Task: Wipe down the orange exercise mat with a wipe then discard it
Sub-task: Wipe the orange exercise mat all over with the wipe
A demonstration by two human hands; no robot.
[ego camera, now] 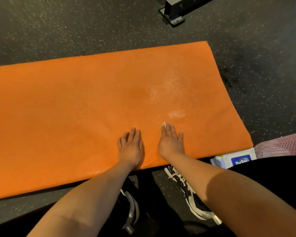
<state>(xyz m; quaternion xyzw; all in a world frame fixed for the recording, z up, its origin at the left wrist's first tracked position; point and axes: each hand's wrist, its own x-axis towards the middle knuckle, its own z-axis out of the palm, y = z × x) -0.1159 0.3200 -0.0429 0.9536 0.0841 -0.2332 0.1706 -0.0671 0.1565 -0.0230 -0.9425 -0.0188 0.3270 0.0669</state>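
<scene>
The left hand [131,147] lies flat, fingers straight, by the near edge of the orange mat [58,117]. At its 3 o'clock the right hand [171,142] presses flat on the wipe [164,124] (only a white corner shows, at the hand's 11 o'clock). A wet sheen [176,114] lies beyond, at 12 o'clock.

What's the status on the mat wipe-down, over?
Left hand flat on orange mat. Right hand pressing wipe down. Wet sheen beyond it. Nothing blocking the mat.
</scene>
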